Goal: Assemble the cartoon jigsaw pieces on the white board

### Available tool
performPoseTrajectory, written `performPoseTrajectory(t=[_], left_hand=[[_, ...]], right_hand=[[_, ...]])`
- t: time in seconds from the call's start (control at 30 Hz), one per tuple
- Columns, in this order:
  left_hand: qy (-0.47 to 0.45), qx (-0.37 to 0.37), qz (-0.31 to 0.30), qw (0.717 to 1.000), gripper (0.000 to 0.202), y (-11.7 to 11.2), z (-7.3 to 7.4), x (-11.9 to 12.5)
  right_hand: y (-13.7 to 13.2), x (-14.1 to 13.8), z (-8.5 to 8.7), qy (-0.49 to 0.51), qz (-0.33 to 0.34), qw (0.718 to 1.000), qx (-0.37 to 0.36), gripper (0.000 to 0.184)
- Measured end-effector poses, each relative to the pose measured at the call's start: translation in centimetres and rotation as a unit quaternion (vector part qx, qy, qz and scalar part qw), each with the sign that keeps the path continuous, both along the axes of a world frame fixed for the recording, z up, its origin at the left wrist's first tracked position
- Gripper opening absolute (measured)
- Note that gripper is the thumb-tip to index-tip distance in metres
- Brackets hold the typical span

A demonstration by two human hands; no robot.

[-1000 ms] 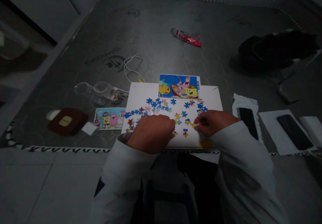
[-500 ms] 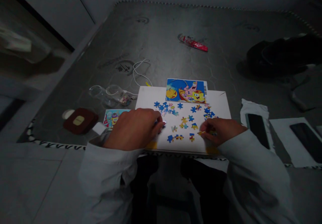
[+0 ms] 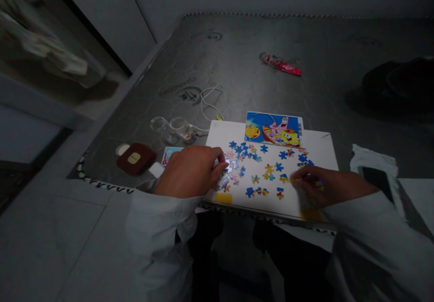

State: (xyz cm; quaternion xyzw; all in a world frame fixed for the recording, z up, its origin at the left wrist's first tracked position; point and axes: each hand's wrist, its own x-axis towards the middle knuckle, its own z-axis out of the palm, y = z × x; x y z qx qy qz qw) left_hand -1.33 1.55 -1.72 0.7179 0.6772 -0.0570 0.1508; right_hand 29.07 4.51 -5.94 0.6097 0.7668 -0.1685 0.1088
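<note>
Your left hand [image 3: 190, 172] curls at the jigsaw pieces [image 3: 241, 172], grip unclear; your right hand [image 3: 322, 185] pinches a yellow piece [image 3: 294, 181] over the white board [image 3: 325, 157].

The small cartoon card [image 3: 168, 155] is largely hidden by the left hand [image 3: 191, 172] and its sleeve [image 3: 159, 234]. Some jigsaw pieces [image 3: 225, 181] are partly covered by the left fingertips [image 3: 222, 166], and whether one is held cannot be told. The same is uncertain for the right hand [image 3: 320, 186], whose fingers conceal the spot in dim light. A black phone [image 3: 376, 179] is partly covered by the right sleeve [image 3: 369, 243]. A dark bag [image 3: 396, 85] is cut off by the picture's right edge and lost in shadow. A pale cloth [image 3: 57, 44] at upper left is blurred, and the print on a red tube [image 3: 280, 64] is too small to be read.
</note>
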Motion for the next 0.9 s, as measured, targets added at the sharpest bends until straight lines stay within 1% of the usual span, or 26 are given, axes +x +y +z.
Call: performPoseTrajectory(t=[0.07, 0.17, 0.23, 0.43, 0.53, 0.77, 0.9], left_hand=[[-0.004, -0.003, 0.014, 1.0, 0.024, 0.0, 0.0, -0.2], [-0.009, -0.004, 0.03, 1.0, 0.025, -0.1, 0.1, -0.5], [-0.011, -0.004, 0.038, 0.999, 0.025, -0.2, 0.1, -0.8], [-0.012, -0.001, 0.057, 0.998, 0.025, -0.3, 0.0, -1.6], [-0.01, -0.003, 0.065, 0.998, 0.025, -0.3, 0.1, -2.0], [-0.002, -0.005, 0.093, 0.996, 0.027, -0.6, 0.4, -2.6], [0.001, -0.005, 0.105, 0.994, 0.028, -0.7, 0.5, -2.9]], right_hand=[[-0.3, -0.3, 0.3, 0.004, -0.004, 0.999, 0.038, 0.025], [-0.3, -0.8, 0.6, 0.003, -0.023, 0.999, 0.044, 0.027], [-0.1, -1.0, 0.6, -0.001, -0.034, 0.998, 0.045, 0.029], [0.5, -0.4, -1.2, 0.008, -0.049, 0.997, 0.053, 0.025], [0.6, 0.0, -1.7, 0.019, -0.05, 0.998, 0.046, 0.022], [0.5, -0.4, -0.8, 0.002, -0.05, 0.998, 0.038, 0.026], [0.4, -0.6, -0.5, 0.01, -0.05, 0.998, 0.046, 0.023]])
